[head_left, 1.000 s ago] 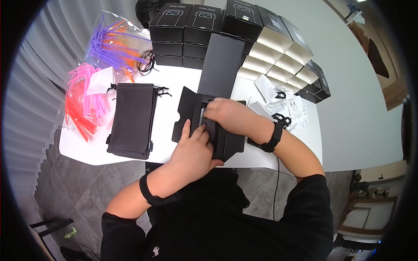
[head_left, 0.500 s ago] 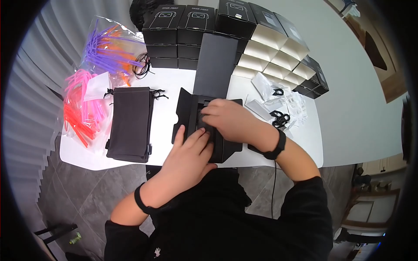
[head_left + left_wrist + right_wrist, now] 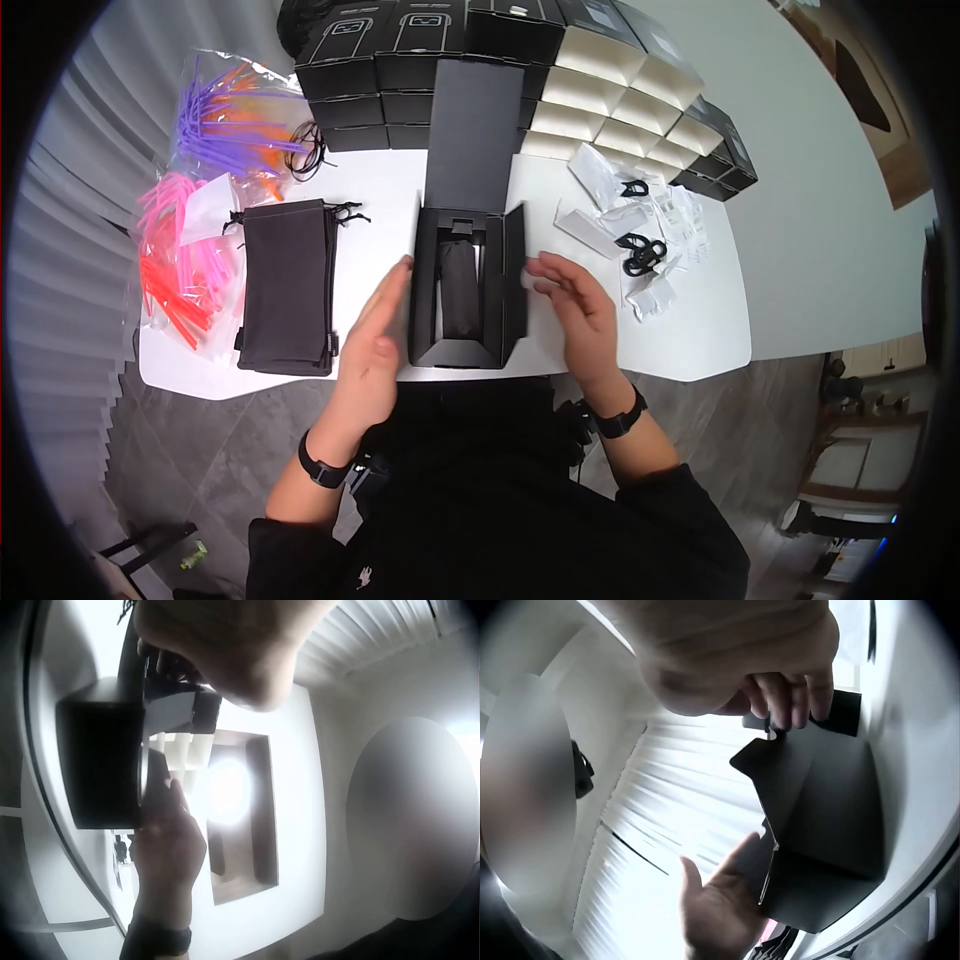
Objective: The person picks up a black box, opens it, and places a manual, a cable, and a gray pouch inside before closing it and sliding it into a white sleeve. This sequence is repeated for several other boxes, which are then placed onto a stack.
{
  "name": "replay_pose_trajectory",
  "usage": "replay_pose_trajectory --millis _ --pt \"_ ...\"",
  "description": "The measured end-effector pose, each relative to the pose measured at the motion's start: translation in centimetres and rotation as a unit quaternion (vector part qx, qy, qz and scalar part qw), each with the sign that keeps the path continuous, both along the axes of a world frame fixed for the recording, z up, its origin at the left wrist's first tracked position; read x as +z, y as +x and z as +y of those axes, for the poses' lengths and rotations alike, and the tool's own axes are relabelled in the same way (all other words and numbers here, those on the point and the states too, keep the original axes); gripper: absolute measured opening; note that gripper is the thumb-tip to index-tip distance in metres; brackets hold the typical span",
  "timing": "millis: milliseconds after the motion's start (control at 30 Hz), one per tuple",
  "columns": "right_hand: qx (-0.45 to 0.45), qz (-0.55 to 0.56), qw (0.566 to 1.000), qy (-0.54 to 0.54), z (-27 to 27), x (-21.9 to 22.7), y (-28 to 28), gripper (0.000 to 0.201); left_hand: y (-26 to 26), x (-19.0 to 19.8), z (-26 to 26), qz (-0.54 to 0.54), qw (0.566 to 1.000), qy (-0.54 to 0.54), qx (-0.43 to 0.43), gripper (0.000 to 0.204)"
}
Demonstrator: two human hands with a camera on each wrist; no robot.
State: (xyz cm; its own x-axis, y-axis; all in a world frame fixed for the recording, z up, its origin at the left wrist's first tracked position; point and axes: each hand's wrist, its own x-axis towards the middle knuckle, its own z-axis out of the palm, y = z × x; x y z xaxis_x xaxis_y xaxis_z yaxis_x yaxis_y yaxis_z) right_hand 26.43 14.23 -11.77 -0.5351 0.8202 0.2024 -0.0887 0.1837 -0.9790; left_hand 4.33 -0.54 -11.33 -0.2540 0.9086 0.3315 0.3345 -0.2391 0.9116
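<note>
An unfolded black box [image 3: 465, 352] stands near the table's front edge, its long lid [image 3: 474, 135] laid back and its side flaps raised. Inside it lies a dark pouch-like item [image 3: 459, 288]. My left hand [image 3: 370, 350] is at the box's left side, fingers straight, the fingertips against or close beside the flap. On the other side my right hand [image 3: 582, 318] has its fingers slightly bent beside the right flap; in the right wrist view the fingertips of that hand [image 3: 742, 660] reach the box's edge [image 3: 817, 817].
Black boxes [image 3: 420, 75] are stacked at the back, with open white-lined boxes [image 3: 600, 90] beside them. Dark drawstring pouches [image 3: 288, 290] lie at left, near bags of purple [image 3: 215, 140] and pink sticks [image 3: 205, 240]. White packets [image 3: 590, 228] and black cables [image 3: 642, 254] lie at right.
Both hands have come out of the box and moved apart to its two sides. The side flaps have swung up, and the dark item inside is now uncovered.
</note>
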Motion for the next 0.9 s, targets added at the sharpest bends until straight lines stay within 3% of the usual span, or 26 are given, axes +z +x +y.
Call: replay_pose_trajectory --millis 67,133,233,300,367,467,567,600,667,700,800,833,900 --pt "0.024 -0.05 0.992 0.111 -0.3 0.5 -1.0 0.049 0.5 0.6 1.0 0.05 0.998 -0.006 -0.038 0.076" --pt "0.038 -0.125 0.962 0.238 -0.6 0.7 -1.8 0.044 0.8 0.7 1.4 0.229 0.971 -0.053 -0.049 0.069" --pt "0.055 -0.212 0.898 0.381 -1.2 -0.7 -2.4 0.038 2.1 1.3 1.4 0.349 0.933 -0.075 -0.048 0.083" --pt "0.052 -0.199 0.904 0.375 -1.5 -1.7 -2.0 0.037 2.7 1.1 1.3 0.421 0.901 -0.093 -0.048 0.092" --pt "0.059 -0.192 0.902 0.381 -1.5 -1.9 -1.9 0.038 2.9 0.9 1.2 0.426 0.899 -0.094 -0.049 0.094" --pt "0.034 -0.147 0.953 0.262 -0.3 -1.5 -2.3 0.037 3.2 0.9 1.1 0.44 0.891 -0.103 -0.04 0.095" --pt "-0.01 -0.014 1.0 0.015 4.6 -1.7 -4.3 0.057 3.5 0.7 1.3 0.449 0.887 -0.097 -0.041 0.093" --pt "-0.016 0.054 0.998 -0.042 6.7 -1.8 -5.7 0.066 3.2 0.6 1.1 0.454 0.885 -0.095 -0.04 0.093" --pt "0.004 0.071 0.98 -0.185 9.8 0.4 -7.6 0.074 3.2 0.5 0.9 0.446 0.89 -0.089 -0.032 0.091" --pt "0.005 0.07 0.975 -0.212 10.6 1.6 -8.2 0.069 3.3 0.4 1.0 0.44 0.894 -0.084 -0.029 0.09" --pt "0.005 0.045 0.992 -0.114 11.2 3.0 -8.6 0.063 3.3 0.0 0.9 0.432 0.898 -0.076 -0.02 0.088" --pt "-0.016 0.062 0.996 -0.065 10.5 3.2 -8.6 0.048 3.2 0.0 1.0 0.423 0.904 -0.064 -0.019 0.088" --pt "-0.019 0.032 0.999 0.013 8.4 4.0 -7.5 0.04 3.1 0.0 1.3 0.4 0.915 -0.045 -0.017 0.087"
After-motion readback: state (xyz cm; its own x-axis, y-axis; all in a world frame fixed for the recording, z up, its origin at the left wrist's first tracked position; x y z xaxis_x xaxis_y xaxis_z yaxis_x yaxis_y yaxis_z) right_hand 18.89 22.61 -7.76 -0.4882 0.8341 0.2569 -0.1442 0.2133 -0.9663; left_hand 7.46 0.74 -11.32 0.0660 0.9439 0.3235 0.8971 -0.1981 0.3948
